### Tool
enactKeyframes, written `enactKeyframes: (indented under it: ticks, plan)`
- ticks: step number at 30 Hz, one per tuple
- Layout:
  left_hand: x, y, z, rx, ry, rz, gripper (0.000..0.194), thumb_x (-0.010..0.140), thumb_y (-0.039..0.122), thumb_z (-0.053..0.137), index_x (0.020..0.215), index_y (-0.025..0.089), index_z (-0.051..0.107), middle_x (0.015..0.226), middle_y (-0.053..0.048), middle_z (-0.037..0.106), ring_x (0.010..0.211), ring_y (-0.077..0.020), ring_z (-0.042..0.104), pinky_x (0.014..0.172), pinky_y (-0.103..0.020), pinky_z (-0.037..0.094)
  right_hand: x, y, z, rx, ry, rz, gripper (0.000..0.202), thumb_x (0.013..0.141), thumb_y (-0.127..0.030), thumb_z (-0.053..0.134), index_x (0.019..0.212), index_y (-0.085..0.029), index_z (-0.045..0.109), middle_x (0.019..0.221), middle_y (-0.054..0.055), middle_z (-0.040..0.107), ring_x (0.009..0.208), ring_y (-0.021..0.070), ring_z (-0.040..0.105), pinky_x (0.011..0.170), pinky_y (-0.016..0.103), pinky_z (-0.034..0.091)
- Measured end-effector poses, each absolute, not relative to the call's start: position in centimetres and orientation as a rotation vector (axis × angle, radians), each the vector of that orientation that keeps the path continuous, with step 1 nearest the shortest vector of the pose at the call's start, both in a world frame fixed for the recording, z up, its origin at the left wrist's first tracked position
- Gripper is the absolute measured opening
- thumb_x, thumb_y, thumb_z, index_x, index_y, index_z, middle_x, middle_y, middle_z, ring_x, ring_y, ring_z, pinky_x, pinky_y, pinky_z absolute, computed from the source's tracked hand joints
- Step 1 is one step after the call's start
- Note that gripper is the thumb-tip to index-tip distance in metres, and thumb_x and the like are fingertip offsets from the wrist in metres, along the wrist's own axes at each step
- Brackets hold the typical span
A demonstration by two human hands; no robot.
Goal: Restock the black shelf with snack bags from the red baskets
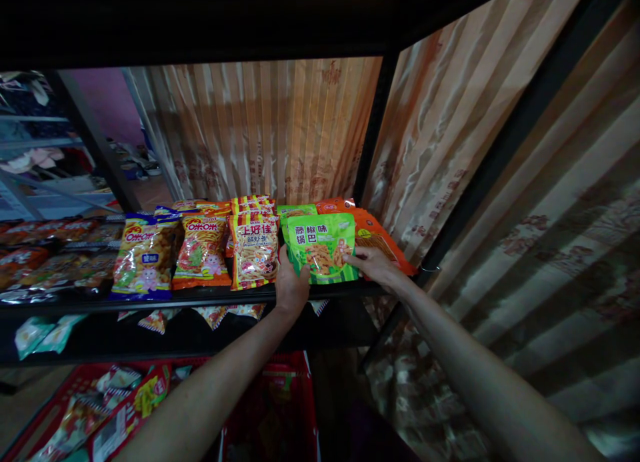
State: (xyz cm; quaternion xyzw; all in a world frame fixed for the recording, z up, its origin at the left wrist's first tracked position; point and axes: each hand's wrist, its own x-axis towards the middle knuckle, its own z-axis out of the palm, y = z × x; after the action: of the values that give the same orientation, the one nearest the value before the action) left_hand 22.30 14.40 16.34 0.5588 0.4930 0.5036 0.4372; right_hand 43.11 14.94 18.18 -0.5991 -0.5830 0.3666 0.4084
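Note:
A green snack bag (320,249) stands upright at the front of the shelf, its printed face turned to me. My left hand (293,282) grips its left edge, thumb on the front and fingers partly hidden behind. At its right edge, my right hand (373,265) pinches the bag with the thumb and fingers. Another green bag (297,211) shows just behind it. Close to my left hand is a prawn cracker bag (255,252) in yellow, red and white. Orange bags (380,239) lean behind my right hand.
An orange snack bag (204,252) and a purple one (144,259) stand farther left on the black shelf (200,301). Below are a red basket (50,399) of snack packs and a second red basket (313,409). A black post (470,162) and curtain (540,215) bound the right side.

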Motion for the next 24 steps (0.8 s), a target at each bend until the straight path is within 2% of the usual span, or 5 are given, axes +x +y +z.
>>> enactKeyframes:
  ticks: [4,8,15,20,24]
  plan:
    - [22.5,14.5,16.3,1.408,1.376,1.174,0.022,0.078,0.030,0.053,0.095,0.016,0.054,0.077,-0.002,0.053,0.058,-0.0143,0.058,0.045,-0.026,0.051,43.3,14.6,18.7,-1.436,-1.479,1.034,0.038,0.059,-0.051,0.073,0.077,-0.018,0.070,0.067,0.000,0.068,0.059,0.0146,0.058,0.052,0.024,0.043]
    - [22.9,14.6,16.8,1.213,1.312,1.219,0.013,0.078,0.020,0.050,0.069,0.018,0.042,0.067,0.004,0.042,0.048,-0.0077,0.051,0.040,-0.021,0.049,43.9,14.6,19.1,-1.364,-1.489,1.030,0.034,0.065,-0.047,0.071,0.082,-0.019,0.071,0.071,0.000,0.068,0.058,0.0121,0.056,0.048,0.021,0.041]
    - [23.0,14.5,15.9,1.151,1.185,1.289,0.007,0.078,0.019,0.047,0.071,0.019,0.044,0.064,0.006,0.043,0.051,-0.0087,0.052,0.044,-0.023,0.052,45.1,18.7,19.2,-1.296,-1.012,1.022,0.016,0.067,-0.026,0.071,0.082,-0.020,0.069,0.066,0.003,0.068,0.050,0.0110,0.056,0.036,0.018,0.034]
    - [22.4,13.7,15.7,1.287,1.087,1.284,0.006,0.079,0.022,0.044,0.074,0.019,0.045,0.067,0.003,0.049,0.057,-0.0109,0.056,0.047,-0.023,0.053,44.2,22.6,19.7,-1.198,-1.000,1.088,0.010,0.062,-0.015,0.068,0.071,-0.019,0.070,0.070,0.002,0.072,0.057,0.0161,0.063,0.054,0.027,0.051]
    - [22.0,13.3,15.6,1.325,1.106,1.276,0.008,0.080,0.023,0.044,0.072,0.020,0.043,0.068,0.003,0.046,0.059,-0.0117,0.055,0.047,-0.024,0.053,43.8,25.1,20.3,-1.311,-1.054,1.255,0.006,0.061,-0.017,0.066,0.055,-0.014,0.066,0.054,0.006,0.067,0.046,0.0185,0.059,0.051,0.032,0.050]
